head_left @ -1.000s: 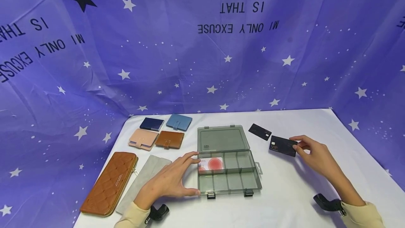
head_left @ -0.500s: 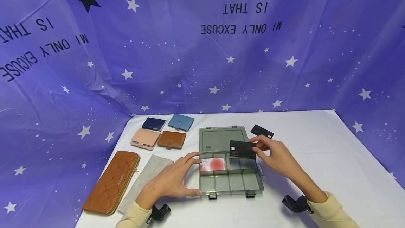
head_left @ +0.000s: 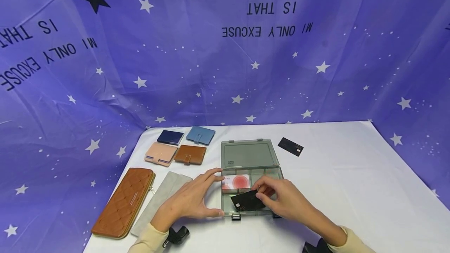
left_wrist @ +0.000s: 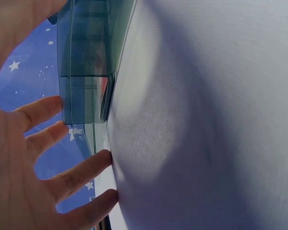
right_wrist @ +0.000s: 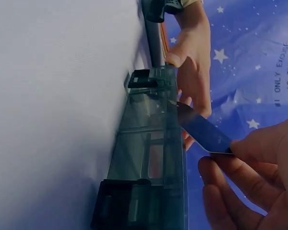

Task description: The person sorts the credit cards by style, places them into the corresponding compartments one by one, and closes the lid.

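Observation:
A translucent grey-green divided box (head_left: 228, 202) lies with its lid (head_left: 249, 154) laid back. My right hand (head_left: 290, 200) pinches a black VIP card (head_left: 245, 201) by its right edge. In the head view this card slants over the box's front row of compartments; in the right wrist view the black card (right_wrist: 206, 132) has its far end at the box's rim. My left hand (head_left: 186, 202) is spread along the box's left side, thumb at the front corner and fingertips at the back one. A white card with a red circle (head_left: 236, 182) lies in the back-left compartments.
Another black card (head_left: 290, 146) lies behind the box to the right. At left are a brown quilted zip wallet (head_left: 123, 203) and a grey pouch (head_left: 159, 194). Behind them sit small navy (head_left: 170, 137), blue (head_left: 200, 135), pink (head_left: 161, 154) and brown (head_left: 190, 154) card holders.
My right hand has carried the black VIP card from the table right of the box leftward, then down and forward to the box's front row. My left hand stays at the box.

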Motion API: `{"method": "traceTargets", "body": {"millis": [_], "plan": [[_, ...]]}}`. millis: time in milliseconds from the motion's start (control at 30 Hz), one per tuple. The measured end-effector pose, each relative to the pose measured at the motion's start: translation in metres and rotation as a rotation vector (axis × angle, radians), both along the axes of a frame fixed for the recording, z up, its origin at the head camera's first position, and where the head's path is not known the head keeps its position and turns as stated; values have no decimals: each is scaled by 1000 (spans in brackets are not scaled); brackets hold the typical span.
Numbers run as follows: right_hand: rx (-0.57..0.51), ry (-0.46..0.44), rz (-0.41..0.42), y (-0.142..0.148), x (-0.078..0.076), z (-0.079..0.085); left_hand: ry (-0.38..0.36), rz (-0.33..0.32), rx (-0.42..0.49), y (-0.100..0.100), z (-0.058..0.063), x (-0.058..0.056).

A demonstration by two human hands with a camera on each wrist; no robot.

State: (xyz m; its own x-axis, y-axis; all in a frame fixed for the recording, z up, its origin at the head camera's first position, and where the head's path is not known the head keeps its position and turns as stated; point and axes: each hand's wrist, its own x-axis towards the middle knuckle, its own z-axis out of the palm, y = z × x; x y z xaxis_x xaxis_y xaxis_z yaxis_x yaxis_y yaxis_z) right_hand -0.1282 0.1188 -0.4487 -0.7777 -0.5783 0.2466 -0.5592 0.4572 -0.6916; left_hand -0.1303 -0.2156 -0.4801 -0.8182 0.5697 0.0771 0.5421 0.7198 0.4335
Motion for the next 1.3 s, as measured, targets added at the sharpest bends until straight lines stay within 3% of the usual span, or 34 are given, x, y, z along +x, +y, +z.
{"method": "traceTargets", "body": {"millis": [267,600,900,1300], "plan": [[-66,54,-12,-4,2,2,7,7,-9,-2,1,-1],[92,46,28,-8,11,-9,5,-3,-1,0,2,-2],[-34,91,-83,-11,6,-14,5,-2,-9,-1,2,-2],[133,84,-57,-18,11,-33,-4,6,-1,-1,0,0]]}}
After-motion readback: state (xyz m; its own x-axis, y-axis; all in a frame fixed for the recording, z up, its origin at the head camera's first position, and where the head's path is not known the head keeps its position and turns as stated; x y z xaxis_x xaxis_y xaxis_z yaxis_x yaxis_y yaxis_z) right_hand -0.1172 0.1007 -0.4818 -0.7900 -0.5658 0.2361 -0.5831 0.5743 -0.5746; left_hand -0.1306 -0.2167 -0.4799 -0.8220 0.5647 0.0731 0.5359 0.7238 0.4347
